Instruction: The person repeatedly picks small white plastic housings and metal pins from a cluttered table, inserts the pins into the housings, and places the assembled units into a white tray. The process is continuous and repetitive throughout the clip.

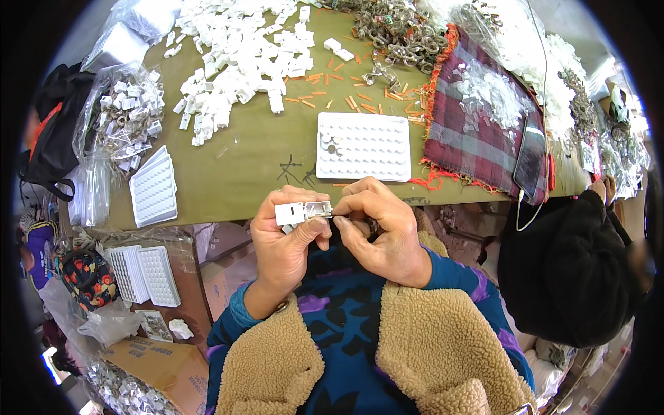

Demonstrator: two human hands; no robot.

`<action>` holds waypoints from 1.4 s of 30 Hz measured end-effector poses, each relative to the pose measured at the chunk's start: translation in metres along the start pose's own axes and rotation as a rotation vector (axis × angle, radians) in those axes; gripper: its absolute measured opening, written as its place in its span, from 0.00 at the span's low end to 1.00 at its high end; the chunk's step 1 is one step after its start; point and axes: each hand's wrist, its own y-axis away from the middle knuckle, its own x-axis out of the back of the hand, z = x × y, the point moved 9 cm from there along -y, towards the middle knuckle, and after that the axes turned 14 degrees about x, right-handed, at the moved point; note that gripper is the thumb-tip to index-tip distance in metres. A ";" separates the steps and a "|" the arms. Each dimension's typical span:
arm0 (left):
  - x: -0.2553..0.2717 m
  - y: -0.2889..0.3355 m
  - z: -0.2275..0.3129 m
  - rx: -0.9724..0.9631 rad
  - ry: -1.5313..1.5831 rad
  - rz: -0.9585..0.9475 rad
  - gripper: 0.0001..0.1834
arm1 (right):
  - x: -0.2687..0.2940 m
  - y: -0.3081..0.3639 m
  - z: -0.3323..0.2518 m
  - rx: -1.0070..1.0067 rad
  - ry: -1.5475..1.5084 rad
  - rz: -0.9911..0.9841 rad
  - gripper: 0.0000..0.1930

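Just off the table's near edge, my left hand (282, 242) grips a small white plastic case (289, 213) with a clear end piece (317, 209). At the right end of that clear piece, my right hand (384, 232) has thumb and forefinger pinched together. What lies between those fingertips is too small to make out. Just beyond my hands lies a white tray (377, 149) with rows of small round hollows. A few small round pieces (331, 138) sit in the hollows at its left side.
White cases (235, 76) lie heaped at the far left, near scattered orange strips (315, 93) and tangled metal-looking parts (404, 34). A plaid cloth (453, 131) bears clear pieces (487, 97) and a phone (529, 162). Stacked trays (153, 190) and a filled bag (124, 117) stand left. Someone in black (567, 270) sits right.
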 end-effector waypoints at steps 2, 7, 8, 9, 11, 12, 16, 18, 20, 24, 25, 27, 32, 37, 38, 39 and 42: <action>-0.001 0.002 0.001 -0.016 -0.077 0.012 0.11 | 0.000 0.000 -0.001 0.032 0.008 0.000 0.08; -0.005 0.008 0.008 -0.095 -0.264 0.026 0.11 | 0.001 -0.001 -0.012 0.194 0.149 0.033 0.09; -0.006 0.010 0.009 -0.102 -0.307 0.028 0.11 | 0.001 -0.001 -0.015 0.223 0.165 0.043 0.09; -0.007 0.010 0.010 -0.108 -0.350 0.029 0.11 | 0.002 -0.001 -0.017 0.253 0.181 0.054 0.09; -0.007 0.011 0.012 -0.130 -0.377 0.026 0.10 | 0.000 -0.001 -0.013 0.195 0.164 0.003 0.10; -0.008 0.010 0.012 -0.141 -0.391 0.024 0.10 | -0.001 -0.001 -0.011 0.166 0.155 -0.022 0.11; -0.009 0.011 0.015 -0.180 -0.362 0.024 0.10 | -0.002 0.002 -0.002 0.015 0.093 -0.065 0.11; -0.010 0.011 0.015 -0.177 -0.353 0.031 0.11 | -0.001 0.001 -0.007 0.065 0.115 -0.044 0.11; -0.008 0.013 0.011 -0.126 -0.326 0.050 0.11 | 0.001 -0.001 -0.019 0.202 0.199 -0.022 0.11; -0.006 0.012 0.007 -0.102 -0.297 0.066 0.10 | 0.000 -0.001 -0.016 0.194 0.197 -0.027 0.10; -0.007 0.012 0.009 -0.132 -0.313 0.062 0.10 | 0.000 0.000 -0.012 0.142 0.161 -0.032 0.10; -0.009 0.012 0.011 -0.193 -0.346 0.051 0.10 | 0.000 0.001 -0.001 0.019 0.094 -0.039 0.09; -0.009 0.010 0.009 -0.231 -0.294 0.010 0.10 | -0.006 0.011 0.034 -0.396 -0.272 -0.030 0.04; -0.001 0.002 -0.018 0.111 0.107 -0.100 0.13 | -0.018 0.035 0.045 -0.736 -0.651 -0.032 0.05; 0.000 0.002 -0.027 0.214 0.210 -0.114 0.15 | -0.011 0.026 0.039 -0.571 -0.490 -0.040 0.05; 0.000 0.003 -0.035 0.309 0.325 -0.141 0.17 | -0.006 0.017 0.030 -0.404 -0.329 -0.047 0.05; 0.006 0.004 -0.041 0.359 0.292 -0.099 0.18 | 0.012 0.005 0.003 -0.063 0.017 0.012 0.05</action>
